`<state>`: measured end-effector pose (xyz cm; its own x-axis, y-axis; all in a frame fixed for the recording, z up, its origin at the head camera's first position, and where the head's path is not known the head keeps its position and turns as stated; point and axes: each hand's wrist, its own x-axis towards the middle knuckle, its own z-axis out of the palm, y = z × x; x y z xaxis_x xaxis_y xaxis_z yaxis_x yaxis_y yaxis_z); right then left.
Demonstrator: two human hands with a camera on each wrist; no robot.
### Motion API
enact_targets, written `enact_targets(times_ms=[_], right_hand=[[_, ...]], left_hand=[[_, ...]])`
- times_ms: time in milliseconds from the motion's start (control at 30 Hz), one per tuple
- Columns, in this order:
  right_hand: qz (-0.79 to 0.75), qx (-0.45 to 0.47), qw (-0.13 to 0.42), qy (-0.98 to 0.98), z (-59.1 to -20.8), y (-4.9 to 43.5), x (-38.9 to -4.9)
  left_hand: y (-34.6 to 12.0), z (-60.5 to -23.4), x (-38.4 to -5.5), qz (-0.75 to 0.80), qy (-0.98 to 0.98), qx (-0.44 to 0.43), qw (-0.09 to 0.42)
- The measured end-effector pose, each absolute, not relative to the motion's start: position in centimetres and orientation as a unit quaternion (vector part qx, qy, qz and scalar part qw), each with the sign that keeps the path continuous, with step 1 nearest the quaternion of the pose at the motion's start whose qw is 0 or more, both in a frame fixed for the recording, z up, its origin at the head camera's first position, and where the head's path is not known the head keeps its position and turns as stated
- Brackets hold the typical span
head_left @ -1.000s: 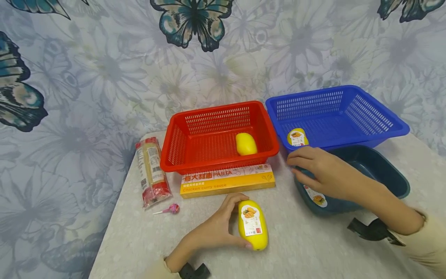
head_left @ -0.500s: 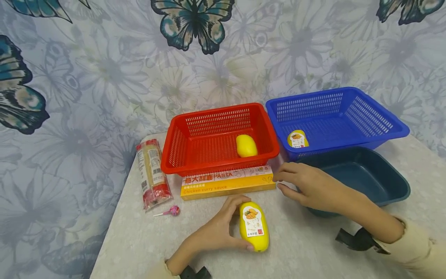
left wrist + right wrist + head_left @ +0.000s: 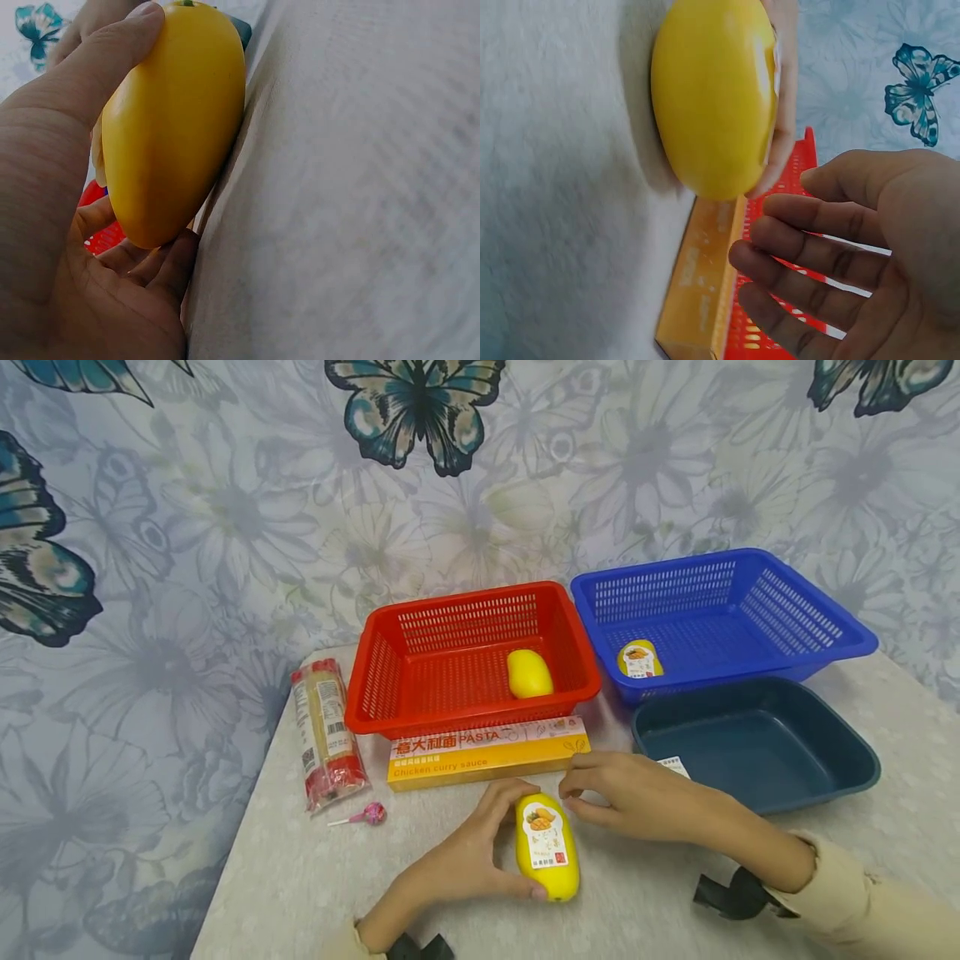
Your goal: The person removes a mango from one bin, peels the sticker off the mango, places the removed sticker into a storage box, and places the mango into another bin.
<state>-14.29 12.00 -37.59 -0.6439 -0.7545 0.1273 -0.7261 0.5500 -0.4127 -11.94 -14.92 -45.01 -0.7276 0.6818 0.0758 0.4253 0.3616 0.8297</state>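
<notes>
A yellow mango [image 3: 547, 847] with a white label lies on the table, upright in the head view. My left hand [image 3: 480, 843] grips it from the left, thumb along its near end and fingers at the far end. In the left wrist view the thumb presses the mango's [image 3: 176, 120] side and the fingers curl at its end. My right hand [image 3: 637, 797] holds nothing; its fingers are loosely bent just right of the mango. The right wrist view shows those fingers [image 3: 810, 240] apart from the mango [image 3: 716, 97].
A red basket [image 3: 450, 722] holds another mango [image 3: 529, 674]; a blue basket [image 3: 795, 652] holds a labelled mango [image 3: 640, 658]. The dark teal basin [image 3: 847, 777] stands beside my right arm. A pasta box [image 3: 487, 764], noodle packet [image 3: 327, 731] and lollipop [image 3: 367, 814] lie left.
My right hand has moved left and nearer from over the basin to beside the mango. My left hand keeps its grip on the mango in the same place.
</notes>
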Motion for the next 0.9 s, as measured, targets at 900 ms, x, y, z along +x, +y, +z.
enact_targets(times_ms=[900], right_hand=[[-0.305, -0.407, 0.079, 0.857, -38.9, 10.3, -14.2]], left_hand=[[-15.0, -44.9, -12.0, 0.452, 0.807, 0.350, 0.150]])
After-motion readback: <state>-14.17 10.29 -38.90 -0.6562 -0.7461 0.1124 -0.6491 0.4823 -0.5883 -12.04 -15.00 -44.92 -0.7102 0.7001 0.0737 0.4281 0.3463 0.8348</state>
